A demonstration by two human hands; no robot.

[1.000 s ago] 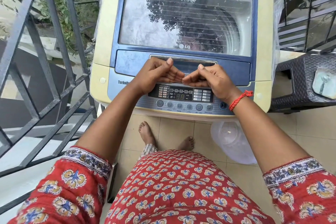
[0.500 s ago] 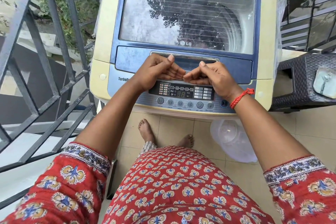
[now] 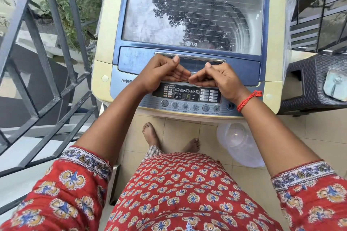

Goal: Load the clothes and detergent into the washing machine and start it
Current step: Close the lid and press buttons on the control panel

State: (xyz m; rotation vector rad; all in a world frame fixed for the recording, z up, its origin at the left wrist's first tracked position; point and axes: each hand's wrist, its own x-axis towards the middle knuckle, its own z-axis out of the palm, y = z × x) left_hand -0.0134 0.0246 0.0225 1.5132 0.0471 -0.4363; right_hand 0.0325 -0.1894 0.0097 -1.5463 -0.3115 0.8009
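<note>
At far left we see a dark railing [image 3: 43, 65] running along the washer's side. The washer [image 3: 193, 30] stands straight ahead of us, its long axis running away from us, control panel [image 3: 187, 97] on the near edge facing us, glass lid [image 3: 193, 17] closed. Our left hand [image 3: 161, 75] hovers over the panel with fingers loosely curled, palm up, holding nothing. Our right hand [image 3: 219, 78] mirrors it, its fingertips almost meeting the left's; a red thread [image 3: 247, 99] circles its wrist. A clear tub [image 3: 238, 142] sits on the floor below. A dark stool [image 3: 317, 80] stands at right.
</note>
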